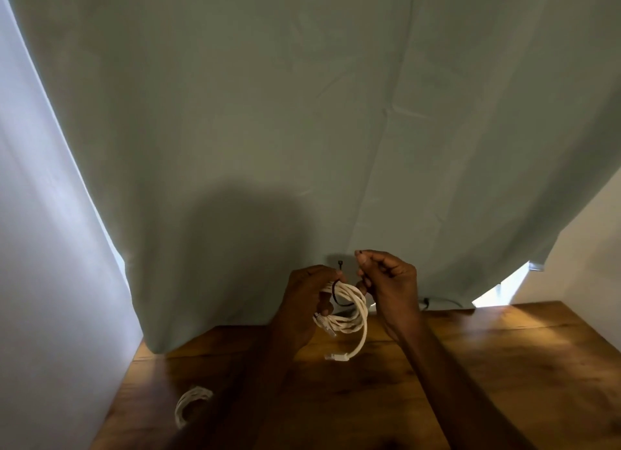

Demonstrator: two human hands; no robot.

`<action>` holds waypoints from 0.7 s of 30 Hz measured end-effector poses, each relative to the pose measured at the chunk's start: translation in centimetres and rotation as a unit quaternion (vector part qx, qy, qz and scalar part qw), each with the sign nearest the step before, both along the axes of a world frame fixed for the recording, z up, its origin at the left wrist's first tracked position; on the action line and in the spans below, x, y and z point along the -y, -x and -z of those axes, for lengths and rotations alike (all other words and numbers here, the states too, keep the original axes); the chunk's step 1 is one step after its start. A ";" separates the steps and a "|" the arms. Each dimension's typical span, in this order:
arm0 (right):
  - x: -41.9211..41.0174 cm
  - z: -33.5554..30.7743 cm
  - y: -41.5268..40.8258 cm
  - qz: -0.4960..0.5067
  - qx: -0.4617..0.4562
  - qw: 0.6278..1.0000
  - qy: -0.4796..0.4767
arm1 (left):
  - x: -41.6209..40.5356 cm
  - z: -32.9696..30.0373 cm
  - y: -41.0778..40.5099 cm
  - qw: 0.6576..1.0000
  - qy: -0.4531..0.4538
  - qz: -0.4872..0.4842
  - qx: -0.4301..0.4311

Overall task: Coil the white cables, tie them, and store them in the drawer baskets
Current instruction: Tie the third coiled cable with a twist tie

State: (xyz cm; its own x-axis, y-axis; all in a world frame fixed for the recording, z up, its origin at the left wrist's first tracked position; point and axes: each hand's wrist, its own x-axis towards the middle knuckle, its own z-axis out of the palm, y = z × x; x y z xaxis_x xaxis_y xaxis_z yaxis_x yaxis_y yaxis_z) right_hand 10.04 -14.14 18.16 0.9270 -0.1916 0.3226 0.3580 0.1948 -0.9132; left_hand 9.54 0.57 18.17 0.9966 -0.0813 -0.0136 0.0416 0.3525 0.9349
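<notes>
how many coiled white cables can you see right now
2. One coiled white cable is held up in the left hand above the wooden table. A second coil lies on the table at lower left, partly hidden by the left forearm. More may be out of view.

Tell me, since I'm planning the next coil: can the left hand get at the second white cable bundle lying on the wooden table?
Probably not yet: the left hand grips the coiled white cable. The table bundle lies uncovered beside that forearm.
</notes>
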 end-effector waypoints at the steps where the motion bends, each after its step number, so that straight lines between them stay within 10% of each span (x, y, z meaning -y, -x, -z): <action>1: 0.0 0.2 0.0 0.001 -0.001 1.000 0.019 | 0.0 0.1 0.0 1.000 -0.003 -0.010 0.000; 21: -0.7 1.1 0.7 -0.037 0.002 0.999 0.039 | 0.4 -1.3 1.1 0.997 -0.053 -0.022 0.056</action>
State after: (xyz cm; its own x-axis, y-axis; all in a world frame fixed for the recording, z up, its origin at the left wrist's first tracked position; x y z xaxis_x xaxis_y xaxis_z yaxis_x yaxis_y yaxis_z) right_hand 9.34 -13.44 17.09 0.9363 -0.0968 0.3377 0.3491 0.1490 -0.9252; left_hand 8.41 0.13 19.42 0.9950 -0.0418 0.0909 -0.0775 0.2514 0.9648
